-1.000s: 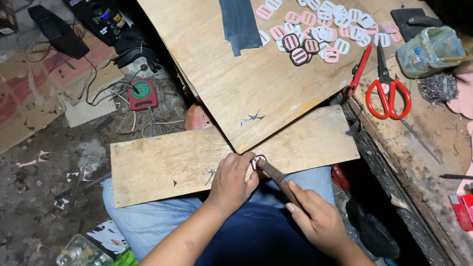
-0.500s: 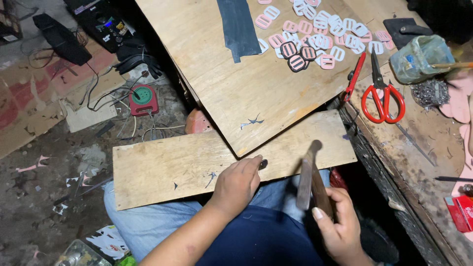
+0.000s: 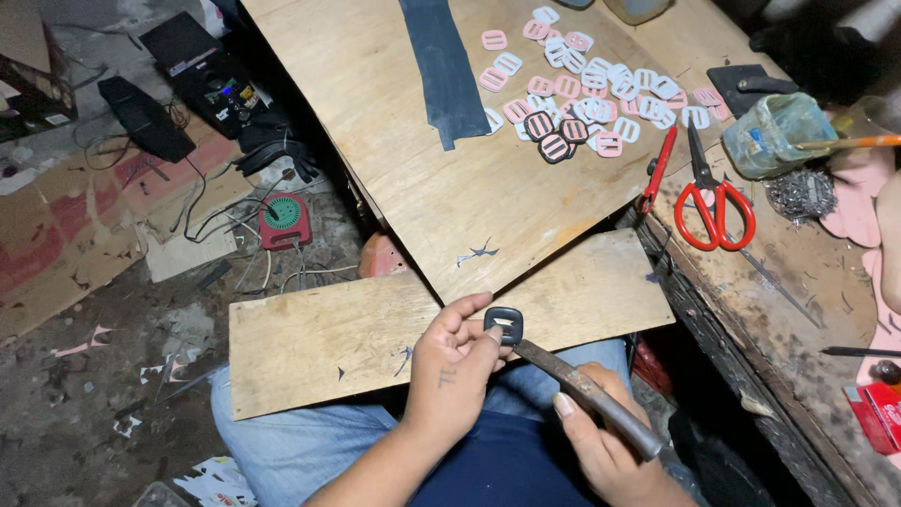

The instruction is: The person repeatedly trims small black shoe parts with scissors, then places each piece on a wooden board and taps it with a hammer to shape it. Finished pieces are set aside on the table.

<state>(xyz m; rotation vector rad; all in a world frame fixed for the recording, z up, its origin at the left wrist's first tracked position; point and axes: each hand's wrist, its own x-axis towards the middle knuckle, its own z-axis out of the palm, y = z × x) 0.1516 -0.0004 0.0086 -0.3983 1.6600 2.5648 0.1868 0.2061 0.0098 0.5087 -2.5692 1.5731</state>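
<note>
A person sits with a narrow plywood board (image 3: pixel 319 338) lying across the lap. At the board's near edge, the left hand (image 3: pixel 450 371) pinches a small dark buckle (image 3: pixel 504 324) between thumb and fingertips, holding it flat against the wood. The right hand (image 3: pixel 610 446), just right of the board's near edge, is closed around the worn handle of a hammer (image 3: pixel 582 385), whose thin metal head end reaches up to touch the buckle. Beyond the board, overlapping its far edge, lies a larger plywood sheet (image 3: pixel 413 150). On that sheet, well away from the board, a dark strip of material (image 3: pixel 443 70) lies lengthwise, and beside it sits a scattered heap of pink and white buckles (image 3: pixel 601 89) with a few dark ones among them. To the right of the board, on a rough workbench (image 3: pixel 798 310), lie red-handled scissors (image 3: pixel 718 202) and a red-handled tool (image 3: pixel 660 169). To the left of the board, on the floor, a small red round device (image 3: pixel 284 221) sits among tangled cables.
</note>
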